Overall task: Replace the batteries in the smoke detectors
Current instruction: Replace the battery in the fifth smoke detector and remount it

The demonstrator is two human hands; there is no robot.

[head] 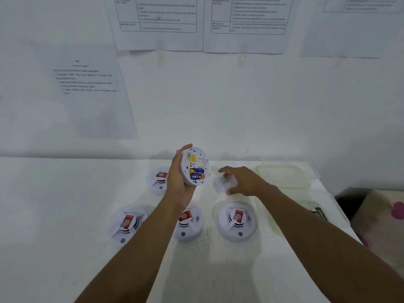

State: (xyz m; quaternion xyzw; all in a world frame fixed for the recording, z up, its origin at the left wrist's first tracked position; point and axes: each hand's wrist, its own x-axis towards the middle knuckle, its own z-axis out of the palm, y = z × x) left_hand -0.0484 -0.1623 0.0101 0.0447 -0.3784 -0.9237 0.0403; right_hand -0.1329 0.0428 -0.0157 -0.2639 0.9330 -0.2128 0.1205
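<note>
Forearms enter from the bottom edge, the left forearm [142,248] crossing over the front row of items on the white table [65,215]. Three white smoke detectors stand in that front row, each face-up with a red label: front-left detector [126,224], front-middle detector [190,226], partly hidden by the left forearm, and front-right detector [237,221].

Beyond them the left hand [181,180] is raised above the table, its fingers and thumb wrapped round the rim of the held detector [195,162], which is tilted with its back to the camera. Two blue-and-yellow batteries [196,174] sit side by side in its open compartment. A fourth unit, the rear detector [158,180], lies on the table just left of this hand.

To the right, the right hand [242,181] arches over a round white cover disc [222,184] lying flat on the table, fingers on the far side and thumb on the near side. Motion blur makes it impossible to tell whether they grip it.

Further right lies a clear, green-tinted plastic container [284,176], with a patterned cloth [382,219] past the table edge. Printed sheets [157,22] are fixed to the wall behind.
</note>
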